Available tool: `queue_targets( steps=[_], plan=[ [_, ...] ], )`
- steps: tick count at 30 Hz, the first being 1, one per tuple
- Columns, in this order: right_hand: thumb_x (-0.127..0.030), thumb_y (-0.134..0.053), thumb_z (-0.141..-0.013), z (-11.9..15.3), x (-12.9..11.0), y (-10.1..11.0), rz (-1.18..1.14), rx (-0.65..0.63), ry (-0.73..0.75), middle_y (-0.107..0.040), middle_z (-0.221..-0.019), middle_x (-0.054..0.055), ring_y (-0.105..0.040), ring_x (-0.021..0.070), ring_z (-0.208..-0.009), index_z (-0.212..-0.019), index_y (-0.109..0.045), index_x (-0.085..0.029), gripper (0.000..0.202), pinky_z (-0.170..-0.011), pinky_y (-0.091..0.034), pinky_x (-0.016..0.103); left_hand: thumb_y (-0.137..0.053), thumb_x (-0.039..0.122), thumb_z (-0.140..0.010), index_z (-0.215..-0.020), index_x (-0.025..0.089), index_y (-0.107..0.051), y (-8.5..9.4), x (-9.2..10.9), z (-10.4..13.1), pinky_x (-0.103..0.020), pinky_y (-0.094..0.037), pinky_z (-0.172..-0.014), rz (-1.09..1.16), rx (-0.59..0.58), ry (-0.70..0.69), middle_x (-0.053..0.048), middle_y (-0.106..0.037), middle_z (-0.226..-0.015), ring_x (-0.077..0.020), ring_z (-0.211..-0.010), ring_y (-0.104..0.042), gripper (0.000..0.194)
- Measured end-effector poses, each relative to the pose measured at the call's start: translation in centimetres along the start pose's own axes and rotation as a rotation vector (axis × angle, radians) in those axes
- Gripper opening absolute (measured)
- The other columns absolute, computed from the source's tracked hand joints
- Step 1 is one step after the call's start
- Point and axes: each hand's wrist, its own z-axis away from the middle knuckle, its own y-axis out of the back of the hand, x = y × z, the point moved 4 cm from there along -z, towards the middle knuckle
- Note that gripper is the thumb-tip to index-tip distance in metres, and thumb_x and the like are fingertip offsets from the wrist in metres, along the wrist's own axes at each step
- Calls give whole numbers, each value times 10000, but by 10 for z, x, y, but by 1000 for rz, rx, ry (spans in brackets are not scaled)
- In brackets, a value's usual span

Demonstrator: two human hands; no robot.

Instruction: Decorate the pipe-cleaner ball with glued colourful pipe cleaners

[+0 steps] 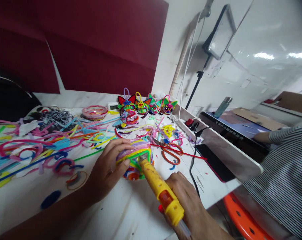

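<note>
My left hand (107, 168) is closed around the side of a rounded craft piece (134, 151) covered in rows of coloured pipe cleaners. Its thumb presses on the near face, by a green outline. A yellow hot glue gun (156, 181) is gripped in my right hand (184, 196), and a clear glue stick pokes from its back end. The nozzle points at the piece, at or very close to the green-edged patch; whether it touches I cannot tell. Just right of the piece lie orange-handled scissors (171, 156).
Loose pipe cleaners (53, 150) cover the left of the table. Several finished animal-face ornaments (142, 106) stand at the back, near a pink woven bowl (94, 111). A black phone (214, 163) and a power strip (191, 128) lie rightward. Beyond the divider is a person in a striped top (283, 170).
</note>
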Motion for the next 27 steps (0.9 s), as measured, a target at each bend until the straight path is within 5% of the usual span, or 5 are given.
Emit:
queue_targets(
  steps=[18,27],
  plan=[
    [-300,-427,-1059,-10,-9,-6,-46,10,55,-591,-827,34,-528,192,-725,-1009,-507,-200,137,-672,-393,341,-505,256,-1002,-1213,262,-599,-1,0,0,-377,-446,-1093,1,9,2,-56,-580,-1271,-234,-1249,-548,231],
    [-305,-570,-963,-1,-3,4,-55,12,76,-598,-1058,116,-563,238,-890,-1264,-484,-156,347,-751,-493,372,-539,286,-980,-1204,273,-620,3,-9,-2,-398,-461,-1101,25,16,29,-49,-599,-1258,-250,-1249,-564,239]
  ],
)
